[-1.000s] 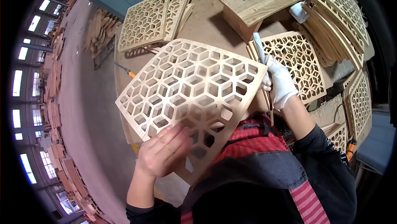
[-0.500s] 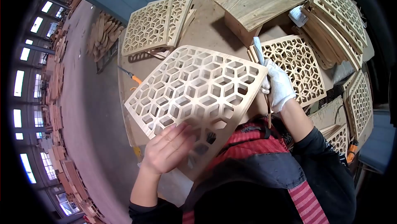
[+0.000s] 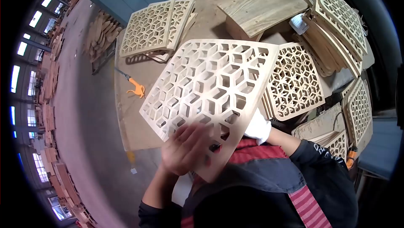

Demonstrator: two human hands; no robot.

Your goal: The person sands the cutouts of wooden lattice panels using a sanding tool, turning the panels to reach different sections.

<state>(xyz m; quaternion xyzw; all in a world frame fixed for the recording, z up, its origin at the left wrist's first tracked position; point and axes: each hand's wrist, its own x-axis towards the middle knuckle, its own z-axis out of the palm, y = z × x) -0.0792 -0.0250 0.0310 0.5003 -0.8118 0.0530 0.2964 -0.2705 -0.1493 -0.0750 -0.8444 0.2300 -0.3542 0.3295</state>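
Note:
A light wooden lattice panel (image 3: 212, 87) is held tilted in front of my body, over the table. My left hand (image 3: 185, 148), bare and blurred by motion, lies with fingers stretched out against the panel's lower left part. Behind the panel's right edge is my right hand (image 3: 257, 128) in a white glove, its fingers hidden by the panel. The tool with a pale handle is out of sight. Just right of the held panel, another lattice panel (image 3: 294, 82) rests on top of a small stack.
Lattice panels (image 3: 147, 28) lean at the table's back left, near an orange air gun (image 3: 136, 88). A wooden box (image 3: 263, 9) stands at the back. Stacked panels (image 3: 341, 21) fill the right side, with a second orange tool (image 3: 352, 157) at lower right.
The held panel has shifted right and tilted more steeply. My gloved right hand has moved down and left behind it, hiding the pale-handled tool. My left hand has moved right across the panel.

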